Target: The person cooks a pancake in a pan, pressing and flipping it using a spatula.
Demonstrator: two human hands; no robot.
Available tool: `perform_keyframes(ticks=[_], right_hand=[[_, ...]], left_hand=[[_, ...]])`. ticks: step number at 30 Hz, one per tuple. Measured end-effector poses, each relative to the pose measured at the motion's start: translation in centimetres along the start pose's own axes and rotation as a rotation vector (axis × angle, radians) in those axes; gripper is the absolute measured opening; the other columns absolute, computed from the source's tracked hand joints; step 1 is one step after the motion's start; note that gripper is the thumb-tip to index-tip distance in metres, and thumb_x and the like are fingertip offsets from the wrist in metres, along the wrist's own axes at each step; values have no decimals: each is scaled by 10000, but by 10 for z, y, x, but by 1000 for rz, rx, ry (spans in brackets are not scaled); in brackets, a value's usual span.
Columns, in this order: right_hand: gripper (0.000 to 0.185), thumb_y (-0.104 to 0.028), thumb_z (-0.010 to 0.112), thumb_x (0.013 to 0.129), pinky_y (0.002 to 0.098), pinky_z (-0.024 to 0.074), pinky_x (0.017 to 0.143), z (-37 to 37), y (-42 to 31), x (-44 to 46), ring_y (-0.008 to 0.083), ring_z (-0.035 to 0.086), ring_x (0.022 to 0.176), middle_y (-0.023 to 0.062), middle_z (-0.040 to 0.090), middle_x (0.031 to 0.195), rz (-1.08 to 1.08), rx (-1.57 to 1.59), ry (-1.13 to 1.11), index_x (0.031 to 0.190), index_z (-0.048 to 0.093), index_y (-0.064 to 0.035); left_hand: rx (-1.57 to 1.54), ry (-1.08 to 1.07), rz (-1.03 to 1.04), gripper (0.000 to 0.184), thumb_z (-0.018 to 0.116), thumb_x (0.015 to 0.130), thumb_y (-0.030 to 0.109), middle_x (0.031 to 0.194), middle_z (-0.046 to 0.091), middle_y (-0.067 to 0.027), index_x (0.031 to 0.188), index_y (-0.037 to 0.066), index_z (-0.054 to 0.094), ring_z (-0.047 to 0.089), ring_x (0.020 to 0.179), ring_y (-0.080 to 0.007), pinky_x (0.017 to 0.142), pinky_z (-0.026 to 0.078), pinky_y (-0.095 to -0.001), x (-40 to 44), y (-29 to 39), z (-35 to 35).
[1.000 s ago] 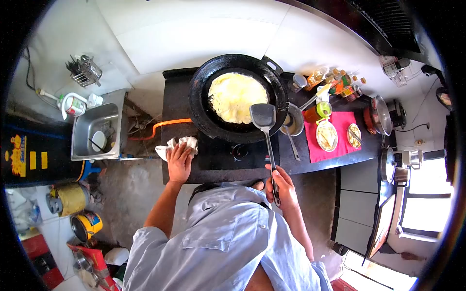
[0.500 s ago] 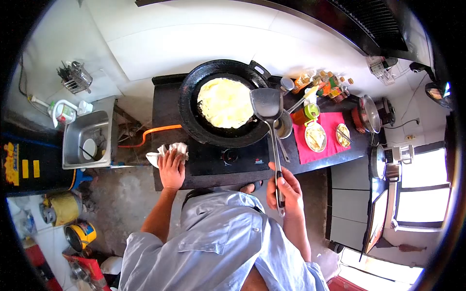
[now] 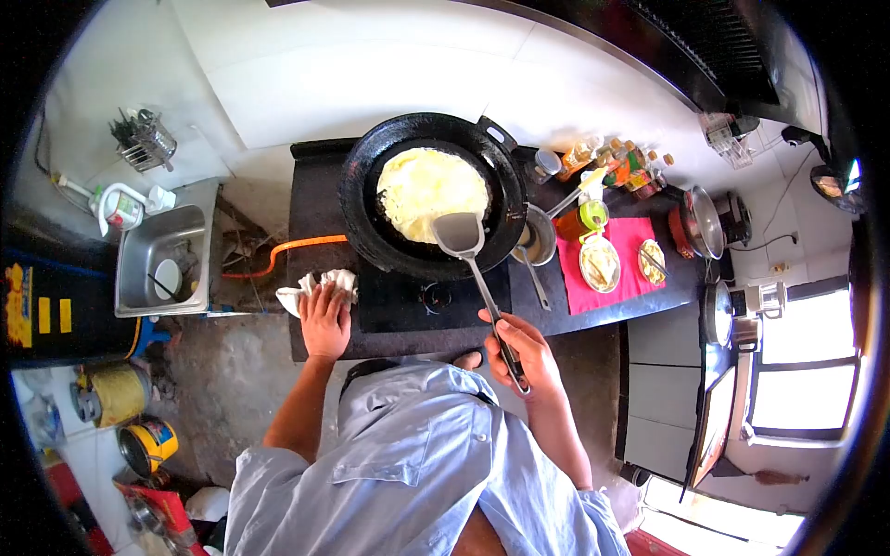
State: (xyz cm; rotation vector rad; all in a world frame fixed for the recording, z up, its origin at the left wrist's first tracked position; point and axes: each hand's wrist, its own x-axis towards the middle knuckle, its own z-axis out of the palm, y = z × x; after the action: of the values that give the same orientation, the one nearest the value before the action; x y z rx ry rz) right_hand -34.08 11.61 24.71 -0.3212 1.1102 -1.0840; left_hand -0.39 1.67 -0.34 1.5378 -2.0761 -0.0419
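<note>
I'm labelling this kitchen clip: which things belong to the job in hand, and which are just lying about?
Probably part of the job:
black wok
flat yellow food
spatula in the right hand
white cloth under the left hand

Seemingly lying about:
yellow bucket
white bowl in the sink
utensil basket

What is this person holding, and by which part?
The right hand holds a spatula by its dark handle. The left hand lies on a white cloth; whether it grips the cloth cannot be told.

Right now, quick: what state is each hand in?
Left hand: on a crumpled white cloth; whether it grips, I can't tell.
Right hand: closed, holding the wok spatula.
</note>
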Motion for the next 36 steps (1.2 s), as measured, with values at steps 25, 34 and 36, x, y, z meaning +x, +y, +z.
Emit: perform_keyframes(ticks=[25, 34, 36], right_hand=[[350, -228, 574, 1088, 290, 375, 368, 4, -17, 15, 136, 519, 433, 85, 630, 725, 82, -118, -20, 1357, 612, -7], [371, -259, 606, 1065, 278, 398, 399, 18, -56, 71, 129, 569, 509, 66, 635, 778, 19, -83, 10, 1330, 618, 0], [367, -262, 609, 1066, 283, 412, 417, 18, -59, 90, 132, 578, 530, 66, 634, 791, 16, -57, -24, 1325, 620, -3]], left_hand=[[10, -20, -13, 352, 671, 914, 218, 1461, 615, -94, 1253, 123, 692, 522, 1393, -365, 1203, 324, -592, 0, 1, -2], [14, -12, -3, 355, 677, 920, 215, 1464, 616, -98, 1263, 125, 688, 527, 1389, -364, 1205, 322, -593, 0, 2, -2], [19, -3, -1, 360, 680, 911, 214, 1460, 619, -95, 1259, 124, 691, 530, 1385, -362, 1200, 328, -593, 1, 2, -2]])
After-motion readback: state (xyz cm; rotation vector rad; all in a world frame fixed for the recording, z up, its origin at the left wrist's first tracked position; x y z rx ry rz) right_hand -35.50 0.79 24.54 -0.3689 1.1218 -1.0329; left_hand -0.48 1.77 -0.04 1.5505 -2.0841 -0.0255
